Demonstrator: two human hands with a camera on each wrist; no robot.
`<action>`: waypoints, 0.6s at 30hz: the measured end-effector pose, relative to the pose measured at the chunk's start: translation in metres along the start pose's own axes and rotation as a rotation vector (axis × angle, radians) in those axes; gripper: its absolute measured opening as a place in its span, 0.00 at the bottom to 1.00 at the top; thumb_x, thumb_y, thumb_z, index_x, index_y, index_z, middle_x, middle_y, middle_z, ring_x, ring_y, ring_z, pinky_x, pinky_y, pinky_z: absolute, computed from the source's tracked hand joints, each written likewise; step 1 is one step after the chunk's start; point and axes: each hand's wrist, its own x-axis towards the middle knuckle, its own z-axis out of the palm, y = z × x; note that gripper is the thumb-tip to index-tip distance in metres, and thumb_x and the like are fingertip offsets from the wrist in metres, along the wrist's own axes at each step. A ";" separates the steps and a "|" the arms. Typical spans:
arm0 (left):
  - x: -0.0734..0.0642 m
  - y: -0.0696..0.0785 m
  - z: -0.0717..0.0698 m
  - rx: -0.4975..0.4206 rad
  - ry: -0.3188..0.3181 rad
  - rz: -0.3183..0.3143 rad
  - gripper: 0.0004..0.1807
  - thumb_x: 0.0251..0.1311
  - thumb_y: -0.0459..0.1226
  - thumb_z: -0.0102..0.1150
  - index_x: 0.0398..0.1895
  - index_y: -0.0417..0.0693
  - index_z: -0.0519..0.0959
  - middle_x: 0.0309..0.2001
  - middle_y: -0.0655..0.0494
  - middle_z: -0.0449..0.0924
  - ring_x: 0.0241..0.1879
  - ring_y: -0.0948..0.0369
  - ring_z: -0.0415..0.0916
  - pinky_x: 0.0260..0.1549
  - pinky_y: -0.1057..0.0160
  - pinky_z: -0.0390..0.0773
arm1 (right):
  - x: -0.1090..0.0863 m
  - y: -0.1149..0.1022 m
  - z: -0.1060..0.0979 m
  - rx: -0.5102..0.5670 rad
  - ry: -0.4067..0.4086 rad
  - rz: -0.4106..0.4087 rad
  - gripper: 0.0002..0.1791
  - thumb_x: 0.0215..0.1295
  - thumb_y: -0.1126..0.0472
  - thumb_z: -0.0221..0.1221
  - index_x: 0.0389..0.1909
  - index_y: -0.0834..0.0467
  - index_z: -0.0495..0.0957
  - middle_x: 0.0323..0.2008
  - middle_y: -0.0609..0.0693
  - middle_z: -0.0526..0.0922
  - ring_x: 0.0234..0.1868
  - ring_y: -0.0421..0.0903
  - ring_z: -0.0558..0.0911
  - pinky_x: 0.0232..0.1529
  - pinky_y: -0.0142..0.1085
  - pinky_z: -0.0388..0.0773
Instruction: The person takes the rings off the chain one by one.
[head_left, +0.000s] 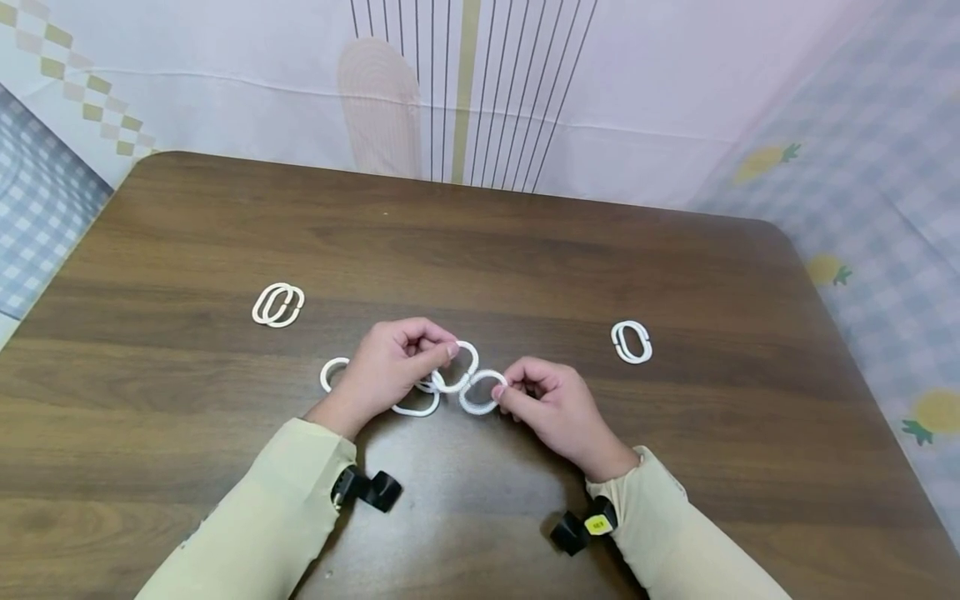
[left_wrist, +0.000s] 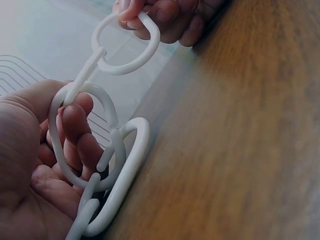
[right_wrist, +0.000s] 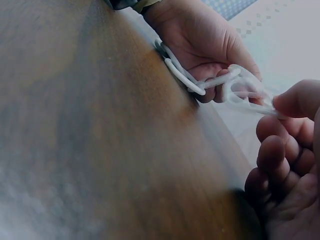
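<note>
Fingertips of my left hand [head_left: 390, 367] pinch a white plastic open link [head_left: 476, 360] near the middle of the table. My right hand [head_left: 551, 404] holds another white link [head_left: 477, 411] between thumb and finger. These two belong to one chain; in the left wrist view a link [left_wrist: 84, 75] joins the ring by the left thumb to the ring [left_wrist: 156, 37] in the right fingers. More chained links [head_left: 416, 412] trail under the left hand onto the table, and one [head_left: 324, 379] shows beside the left wrist. The left palm hides part of the chain.
Two loose white links [head_left: 256, 310] overlap on the brown wooden table [head_left: 450, 250] at left. More loose links [head_left: 633, 360] lie to the right. A patterned cloth [head_left: 637, 83] hangs behind the table's far edge. Black wrist cameras [head_left: 382, 492] sit on both sleeves.
</note>
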 end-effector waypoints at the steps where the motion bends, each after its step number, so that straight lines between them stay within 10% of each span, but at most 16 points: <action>1: 0.001 -0.001 -0.003 -0.006 0.018 -0.008 0.06 0.64 0.38 0.67 0.39 0.45 0.87 0.27 0.55 0.84 0.25 0.64 0.76 0.24 0.69 0.75 | 0.000 0.000 0.000 0.006 0.005 0.001 0.08 0.64 0.69 0.64 0.25 0.59 0.79 0.20 0.50 0.78 0.20 0.39 0.74 0.22 0.31 0.72; 7: 0.003 -0.007 -0.021 -0.055 0.136 -0.027 0.07 0.64 0.35 0.65 0.41 0.40 0.86 0.26 0.57 0.82 0.23 0.65 0.74 0.23 0.69 0.75 | 0.000 -0.001 -0.002 0.056 0.042 0.024 0.07 0.63 0.71 0.64 0.26 0.62 0.79 0.20 0.50 0.79 0.20 0.40 0.75 0.22 0.31 0.74; 18: 0.003 -0.009 -0.023 -0.066 0.124 -0.024 0.07 0.64 0.34 0.65 0.41 0.40 0.86 0.26 0.58 0.82 0.23 0.65 0.73 0.23 0.70 0.74 | 0.007 0.002 -0.002 0.126 0.215 -0.020 0.03 0.60 0.73 0.67 0.34 0.69 0.83 0.28 0.56 0.84 0.24 0.42 0.82 0.27 0.32 0.80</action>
